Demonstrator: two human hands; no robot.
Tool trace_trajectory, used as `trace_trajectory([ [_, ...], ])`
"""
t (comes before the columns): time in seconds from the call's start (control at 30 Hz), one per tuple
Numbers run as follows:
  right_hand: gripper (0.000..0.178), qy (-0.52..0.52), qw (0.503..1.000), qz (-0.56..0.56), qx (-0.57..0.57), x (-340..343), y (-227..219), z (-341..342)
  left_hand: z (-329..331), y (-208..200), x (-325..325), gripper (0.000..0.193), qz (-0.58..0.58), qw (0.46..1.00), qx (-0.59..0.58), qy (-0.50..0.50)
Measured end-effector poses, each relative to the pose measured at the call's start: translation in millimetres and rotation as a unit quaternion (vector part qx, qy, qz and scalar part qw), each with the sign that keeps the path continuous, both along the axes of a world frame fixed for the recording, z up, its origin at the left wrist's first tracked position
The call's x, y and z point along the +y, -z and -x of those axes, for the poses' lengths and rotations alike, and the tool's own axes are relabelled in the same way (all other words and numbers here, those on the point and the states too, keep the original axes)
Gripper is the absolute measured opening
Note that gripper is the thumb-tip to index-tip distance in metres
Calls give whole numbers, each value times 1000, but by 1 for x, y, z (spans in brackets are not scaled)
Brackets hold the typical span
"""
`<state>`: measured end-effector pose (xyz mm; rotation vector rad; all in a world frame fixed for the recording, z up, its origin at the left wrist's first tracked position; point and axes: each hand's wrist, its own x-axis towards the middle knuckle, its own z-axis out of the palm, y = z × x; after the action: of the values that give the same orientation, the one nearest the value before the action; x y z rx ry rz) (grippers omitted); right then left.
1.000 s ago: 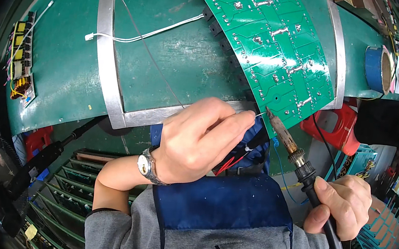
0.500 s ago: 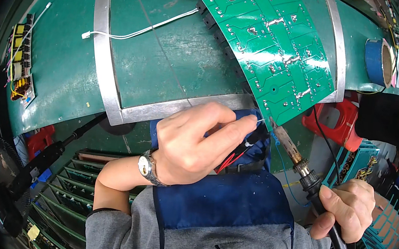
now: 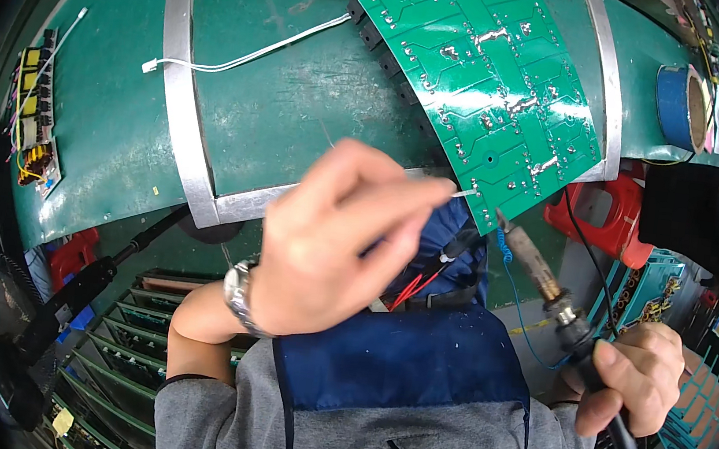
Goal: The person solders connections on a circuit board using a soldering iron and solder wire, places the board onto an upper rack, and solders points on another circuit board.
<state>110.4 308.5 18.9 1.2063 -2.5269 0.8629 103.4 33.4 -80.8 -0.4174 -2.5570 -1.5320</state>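
A green circuit board [image 3: 467, 95] lies solder side up over the near edge of the metal frame, its near corner toward me. Silvery solder joints dot its surface. My right hand [image 3: 644, 377] is closed round the dark handle of a soldering iron [image 3: 540, 276]. The iron's tip is at the board's near corner; whether it touches cannot be told. My left hand [image 3: 332, 230], blurred, pinches a thin solder wire [image 3: 465, 193] between thumb and forefinger. The wire's short end points at joints near the board's left edge.
A metal frame [image 3: 185, 107] rests on the green table, with a white two-wire cable [image 3: 245, 64] across it. A component-filled board [image 3: 38, 112] lies at far left, a blue roll [image 3: 679, 106] at right. Beyond a red stool [image 3: 608, 222] is another person [image 3: 689, 209]. Racked boards [image 3: 127, 353] stand lower left.
My left hand has moved slightly left and up with the solder wire. The soldering iron has shifted a little right and down. The board has slid slightly left.
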Motion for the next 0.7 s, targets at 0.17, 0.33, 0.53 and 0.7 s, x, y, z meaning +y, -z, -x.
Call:
trace_trajectory([
  [0.17,31,57,994,79,49,-11,19,18,21,-5,-28,21,-153,982,-94,-50],
  [0.33,33,61,989,135,23,-40,34,59,40,-6,-43,19,-9,989,11,-149],
  [0.53,21,37,996,81,5,-66,36,102,59,5,-46,17,23,980,44,-193],
  [0.7,19,23,996,86,9,-78,43,115,67,14,-41,20,14,978,77,-192],
])
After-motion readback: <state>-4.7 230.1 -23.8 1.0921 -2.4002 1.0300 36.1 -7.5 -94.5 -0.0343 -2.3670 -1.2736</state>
